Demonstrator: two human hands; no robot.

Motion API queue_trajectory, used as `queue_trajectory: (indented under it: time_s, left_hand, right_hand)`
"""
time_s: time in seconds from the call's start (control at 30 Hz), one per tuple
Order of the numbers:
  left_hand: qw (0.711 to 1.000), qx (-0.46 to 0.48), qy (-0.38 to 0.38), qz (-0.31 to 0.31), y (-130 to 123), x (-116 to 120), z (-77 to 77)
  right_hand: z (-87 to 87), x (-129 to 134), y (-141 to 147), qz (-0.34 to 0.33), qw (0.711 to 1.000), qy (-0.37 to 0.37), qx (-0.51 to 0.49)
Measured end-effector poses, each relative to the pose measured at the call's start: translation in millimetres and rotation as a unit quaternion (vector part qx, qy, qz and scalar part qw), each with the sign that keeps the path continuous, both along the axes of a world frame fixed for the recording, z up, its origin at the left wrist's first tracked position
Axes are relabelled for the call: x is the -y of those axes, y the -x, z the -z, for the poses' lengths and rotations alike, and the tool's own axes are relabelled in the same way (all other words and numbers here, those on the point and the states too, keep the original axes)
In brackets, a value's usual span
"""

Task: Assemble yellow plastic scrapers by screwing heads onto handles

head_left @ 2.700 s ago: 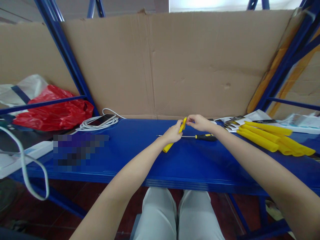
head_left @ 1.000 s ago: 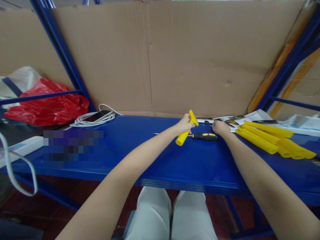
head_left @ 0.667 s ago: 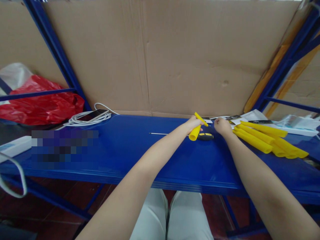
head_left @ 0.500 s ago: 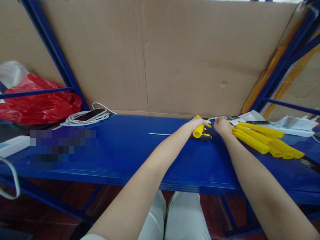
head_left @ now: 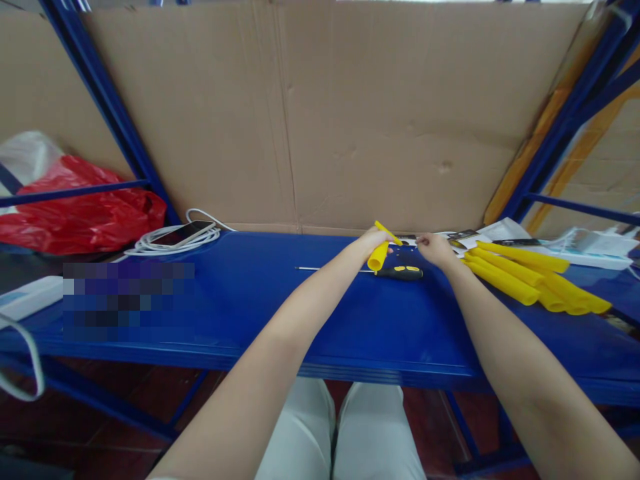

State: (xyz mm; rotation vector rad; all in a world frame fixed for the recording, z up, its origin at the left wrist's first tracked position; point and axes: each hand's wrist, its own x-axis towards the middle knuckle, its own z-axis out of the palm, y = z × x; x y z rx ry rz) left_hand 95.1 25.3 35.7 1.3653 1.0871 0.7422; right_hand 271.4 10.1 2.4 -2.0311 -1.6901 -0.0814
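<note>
My left hand point(head_left: 375, 241) is closed around a yellow tube point(head_left: 378, 257), its open end facing me. A slim yellow piece point(head_left: 388, 233) sticks out above the same hand; whether it joins the tube I cannot tell. To the right, my right hand point(head_left: 436, 250) has its fingers pinched together beside small dark and white items at the back of the table. What it pinches, if anything, is too small to name. A screwdriver point(head_left: 400, 273) with a black and yellow handle lies just in front of both hands, its shaft pointing left and passing beneath my left forearm.
Several yellow tubes point(head_left: 530, 277) lie in a pile on the blue table point(head_left: 240, 300), right of my hands. Behind them are papers and a white power strip point(head_left: 585, 257). At left sit a phone point(head_left: 193, 231) on a coiled white cable and a red plastic bag point(head_left: 85, 207). Cardboard point(head_left: 350, 120) stands behind.
My left hand has shifted left with the yellow tube, uncovering the screwdriver handle. My right hand has moved slightly left, its fingers now pinched near the small items.
</note>
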Motion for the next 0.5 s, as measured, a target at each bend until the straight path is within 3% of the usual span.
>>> queue_trajectory:
  time_s: [0.13,0.27,0.37,0.5]
  left_hand:
    - [0.971,-0.124,-0.200,-0.033,40,0,-2.5]
    - [0.868,-0.303,-0.394,-0.020,81,4,-0.1]
    - [0.794,-0.384,-0.472,0.006,101,12,5.8]
    - [0.724,-0.462,-0.511,0.045,114,23,15.6]
  right_hand:
    - [3.6,-8,4,-0.132,0.986,0.088,-0.053]
    - [8.4,-13,7,-0.159,0.981,0.103,-0.047]
    - [9.8,-14,8,-0.157,0.981,0.108,-0.020]
    - [9.9,-15,9,-0.161,0.981,0.112,0.008]
